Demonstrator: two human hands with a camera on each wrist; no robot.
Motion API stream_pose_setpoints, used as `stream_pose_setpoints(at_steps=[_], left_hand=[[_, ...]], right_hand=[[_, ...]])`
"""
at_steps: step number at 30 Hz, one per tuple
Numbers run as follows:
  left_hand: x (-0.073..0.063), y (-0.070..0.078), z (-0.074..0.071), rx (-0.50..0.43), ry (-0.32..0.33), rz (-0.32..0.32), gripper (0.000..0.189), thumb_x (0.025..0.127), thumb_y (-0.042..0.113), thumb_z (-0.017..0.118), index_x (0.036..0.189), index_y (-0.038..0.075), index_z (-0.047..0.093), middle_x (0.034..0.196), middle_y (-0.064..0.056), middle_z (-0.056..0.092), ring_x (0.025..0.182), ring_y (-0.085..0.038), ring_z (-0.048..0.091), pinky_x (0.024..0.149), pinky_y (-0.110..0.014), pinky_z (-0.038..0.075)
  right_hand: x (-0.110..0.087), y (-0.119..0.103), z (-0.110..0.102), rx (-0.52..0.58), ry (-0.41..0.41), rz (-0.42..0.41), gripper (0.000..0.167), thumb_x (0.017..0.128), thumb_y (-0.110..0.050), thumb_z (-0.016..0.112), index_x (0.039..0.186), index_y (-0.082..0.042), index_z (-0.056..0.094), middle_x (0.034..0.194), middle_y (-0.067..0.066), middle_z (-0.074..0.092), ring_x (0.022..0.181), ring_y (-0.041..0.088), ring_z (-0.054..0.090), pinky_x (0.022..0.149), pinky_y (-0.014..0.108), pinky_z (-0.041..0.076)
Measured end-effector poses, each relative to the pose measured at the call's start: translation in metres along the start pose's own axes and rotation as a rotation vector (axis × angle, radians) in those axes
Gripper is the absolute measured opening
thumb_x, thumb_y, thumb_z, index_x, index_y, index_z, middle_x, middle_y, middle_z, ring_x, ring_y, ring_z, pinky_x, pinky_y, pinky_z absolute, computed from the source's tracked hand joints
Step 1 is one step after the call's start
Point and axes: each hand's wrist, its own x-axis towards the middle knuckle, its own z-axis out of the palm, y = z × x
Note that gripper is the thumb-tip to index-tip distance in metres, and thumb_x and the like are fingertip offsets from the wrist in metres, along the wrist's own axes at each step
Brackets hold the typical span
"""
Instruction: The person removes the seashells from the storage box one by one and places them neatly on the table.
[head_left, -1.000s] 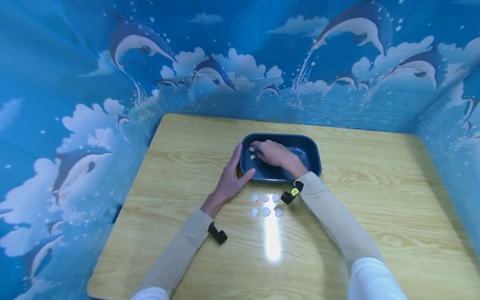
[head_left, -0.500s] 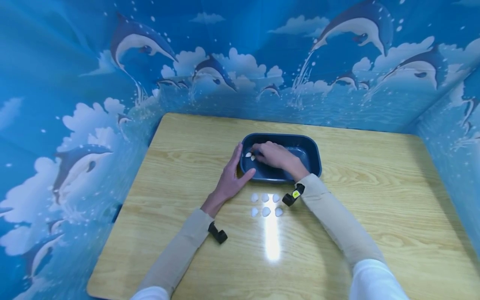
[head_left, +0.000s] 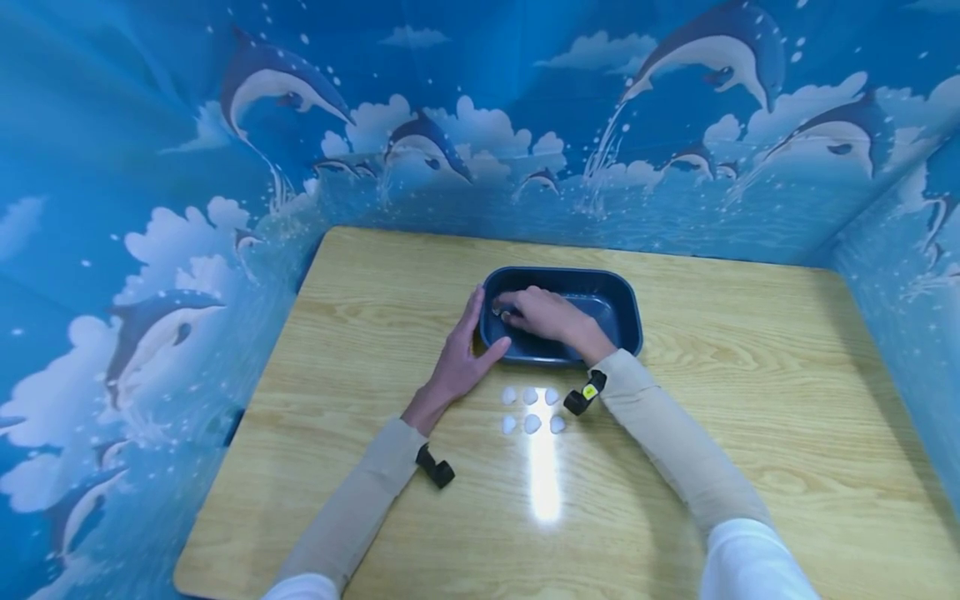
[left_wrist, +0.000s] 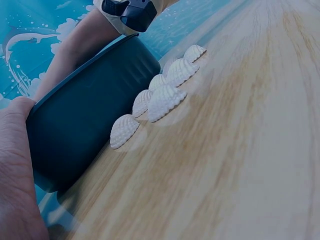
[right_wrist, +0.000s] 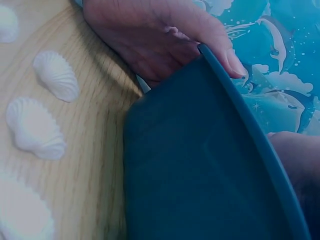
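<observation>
My left hand rests against the near-left corner of a dark blue plastic tub. Its fingers lie straight along the left wall; the right wrist view has its thumb over the rim. Inside the tub, at the left end, my right hand reaches down with bent fingers. Two small pale seashells lie at its fingertips, partly covered; I cannot tell whether it pinches one. Several white ribbed seashells sit on the table in front of the tub, in two rows of three.
The tub stands on a light wood-grain table. A blue dolphin-print sheet hangs behind and to both sides. Black wrist cameras are strapped over the sleeves, the right one close to the shells.
One shell in the tub has shifted left and toward me. My right fingers have moved left over both shells, hiding more of them. My left hand and the shells on the table stay put.
</observation>
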Motion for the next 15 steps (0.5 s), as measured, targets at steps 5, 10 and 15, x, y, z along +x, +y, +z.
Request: stream_pose_setpoints(at_steps=[5, 10, 15], left_hand=[[0.0, 0.0, 0.0, 0.0, 0.0, 0.005, 0.09, 0.102, 0.03, 0.065, 0.169, 0.024, 0.006, 0.177, -0.007, 0.008, 0.16, -0.007, 0.005, 0.131, -0.042, 0.013], [0.0, 0.001, 0.0, -0.003, -0.004, 0.0, 0.089, 0.102, 0.03, 0.065, 0.169, 0.025, 0.006, 0.177, -0.005, 0.008, 0.16, -0.006, 0.005, 0.131, -0.041, 0.013], [0.0, 0.0, 0.0, 0.002, 0.0, -0.009, 0.09, 0.102, 0.03, 0.065, 0.169, 0.027, 0.005, 0.177, -0.002, 0.007, 0.16, -0.006, 0.005, 0.131, -0.041, 0.013]], right_hand=[[-0.003, -0.001, -0.002, -0.014, 0.006, -0.013, 0.033, 0.105, -0.012, 0.063, 0.137, -0.007, 0.066, 0.116, 0.009, 0.076, 0.087, 0.014, 0.072, 0.082, 0.036, 0.061], [-0.008, 0.0, -0.004, -0.025, 0.01, -0.014, 0.019, 0.105, -0.011, 0.063, 0.121, -0.007, 0.072, 0.105, 0.007, 0.075, 0.08, 0.014, 0.069, 0.074, 0.035, 0.06], [-0.016, 0.001, -0.005, -0.015, -0.001, -0.007, 0.011, 0.104, -0.012, 0.064, 0.11, -0.009, 0.072, 0.095, 0.004, 0.073, 0.075, 0.012, 0.066, 0.071, 0.032, 0.058]])
